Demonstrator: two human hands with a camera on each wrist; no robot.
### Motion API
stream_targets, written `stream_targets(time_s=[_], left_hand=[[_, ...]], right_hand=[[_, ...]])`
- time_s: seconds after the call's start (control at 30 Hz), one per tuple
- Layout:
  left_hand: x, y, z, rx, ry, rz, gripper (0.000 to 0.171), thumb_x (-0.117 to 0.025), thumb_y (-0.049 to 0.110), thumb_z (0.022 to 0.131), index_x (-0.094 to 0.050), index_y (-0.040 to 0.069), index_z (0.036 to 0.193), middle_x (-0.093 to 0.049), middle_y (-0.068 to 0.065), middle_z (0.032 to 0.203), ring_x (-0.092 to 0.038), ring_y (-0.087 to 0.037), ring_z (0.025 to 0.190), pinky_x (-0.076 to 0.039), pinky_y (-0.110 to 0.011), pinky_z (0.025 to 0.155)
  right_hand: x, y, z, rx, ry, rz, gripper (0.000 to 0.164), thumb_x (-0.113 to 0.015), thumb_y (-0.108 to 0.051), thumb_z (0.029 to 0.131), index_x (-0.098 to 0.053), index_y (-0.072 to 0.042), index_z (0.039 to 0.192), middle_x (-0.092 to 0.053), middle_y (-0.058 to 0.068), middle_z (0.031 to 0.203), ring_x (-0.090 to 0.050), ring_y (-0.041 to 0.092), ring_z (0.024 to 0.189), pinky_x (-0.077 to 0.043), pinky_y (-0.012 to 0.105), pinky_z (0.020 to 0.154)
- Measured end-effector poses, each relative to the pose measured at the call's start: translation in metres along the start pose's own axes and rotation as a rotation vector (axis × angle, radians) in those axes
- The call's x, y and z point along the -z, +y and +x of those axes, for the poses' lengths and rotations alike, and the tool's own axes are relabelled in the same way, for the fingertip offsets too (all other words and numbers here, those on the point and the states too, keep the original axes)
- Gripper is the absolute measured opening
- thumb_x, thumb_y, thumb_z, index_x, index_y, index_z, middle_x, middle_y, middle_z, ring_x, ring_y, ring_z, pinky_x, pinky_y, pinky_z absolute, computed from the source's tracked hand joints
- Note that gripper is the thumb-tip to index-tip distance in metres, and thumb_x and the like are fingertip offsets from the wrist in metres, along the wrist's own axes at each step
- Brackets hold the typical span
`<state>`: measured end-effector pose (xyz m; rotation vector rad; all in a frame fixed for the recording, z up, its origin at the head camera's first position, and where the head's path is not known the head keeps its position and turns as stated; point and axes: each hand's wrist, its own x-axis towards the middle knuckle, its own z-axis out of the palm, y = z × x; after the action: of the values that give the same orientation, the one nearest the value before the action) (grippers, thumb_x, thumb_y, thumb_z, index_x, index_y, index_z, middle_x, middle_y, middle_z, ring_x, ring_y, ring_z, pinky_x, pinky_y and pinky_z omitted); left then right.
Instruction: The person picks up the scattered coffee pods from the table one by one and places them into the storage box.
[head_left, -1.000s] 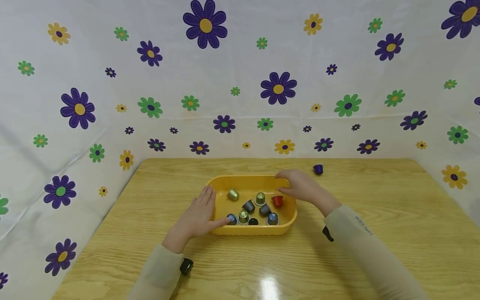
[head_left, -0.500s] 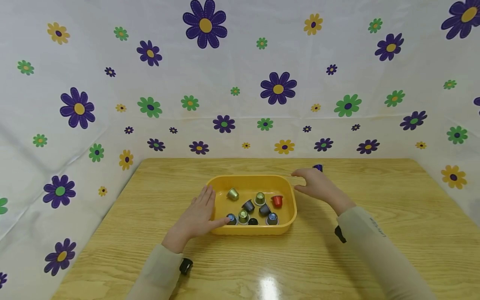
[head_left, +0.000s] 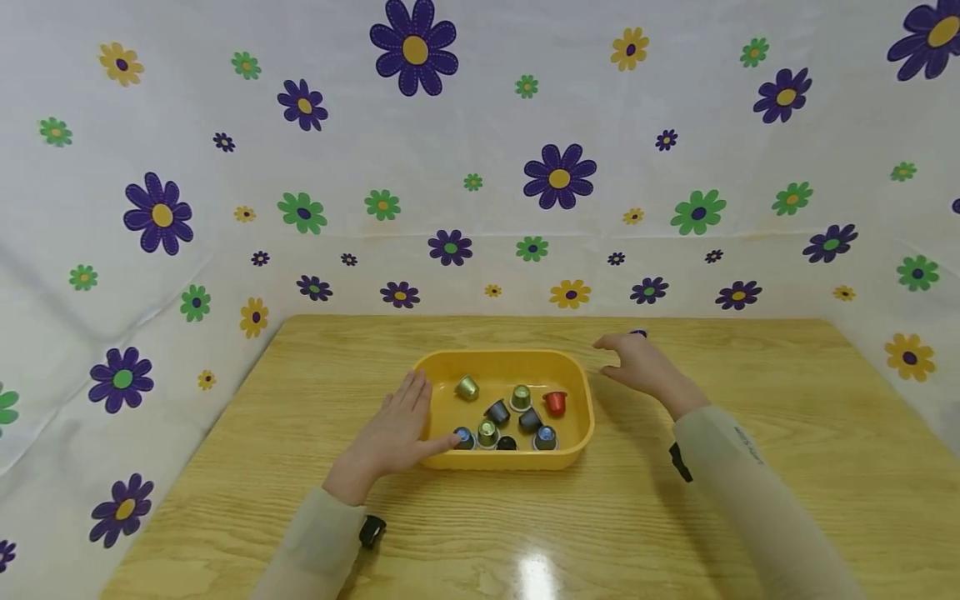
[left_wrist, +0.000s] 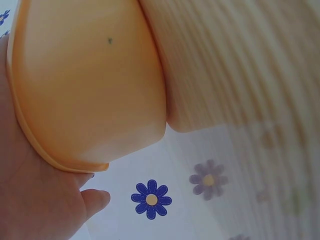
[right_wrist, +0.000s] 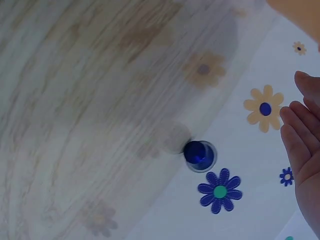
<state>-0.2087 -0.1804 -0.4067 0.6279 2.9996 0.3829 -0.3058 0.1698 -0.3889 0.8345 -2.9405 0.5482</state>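
Observation:
A yellow plastic tray (head_left: 495,460) holds several coffee capsules, among them a red capsule (head_left: 556,403) near its right end and a pale green capsule (head_left: 467,388) towards the back left. My left hand (head_left: 386,442) rests along the tray's left end with straight fingers, its thumb across the front corner. In the left wrist view that hand lies against the rim. Just off the tray's right end, my right hand (head_left: 645,367) hovers with fingers and thumb apart, holding nothing. Beyond it is a dark blue capsule (right_wrist: 200,155) on the table, mostly hidden behind the hand in the head view.
The wooden table (head_left: 480,533) runs back to a white cloth (head_left: 480,125) printed with flowers, which also stands along both sides. Inside the tray, dark, green and blue capsules cluster towards the front and middle.
My right hand has moved from over the tray's right end out to the right, and now covers most of the blue capsule in the head view. The left hand and tray stay put.

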Motion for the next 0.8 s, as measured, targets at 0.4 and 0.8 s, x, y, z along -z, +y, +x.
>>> stream_targets(time_s=[0.4,0.8], left_hand=[[0.002,-0.001,-0.002,0.000,-0.001,0.004,0.094,-0.036,0.064,0.082,-0.016,-0.010,0.137,-0.006,-0.022,0.144,0.000,-0.032,0.132,-0.012,-0.050,0.102],[0.001,-0.003,-0.002,0.012,-0.022,0.019,0.096,-0.035,0.066,0.082,-0.014,-0.009,0.137,-0.004,-0.021,0.144,0.003,-0.030,0.132,-0.012,-0.048,0.103]], right_hand=[[0.000,0.030,0.006,-0.124,0.023,0.070,0.039,-0.059,-0.001,0.081,-0.049,0.012,0.116,-0.051,0.029,0.113,-0.049,0.041,0.101,-0.039,0.049,0.086],[0.007,0.054,0.011,-0.227,-0.012,-0.006,0.038,-0.058,0.001,0.082,-0.047,0.013,0.116,-0.047,0.031,0.117,-0.043,0.044,0.108,-0.033,0.051,0.091]])
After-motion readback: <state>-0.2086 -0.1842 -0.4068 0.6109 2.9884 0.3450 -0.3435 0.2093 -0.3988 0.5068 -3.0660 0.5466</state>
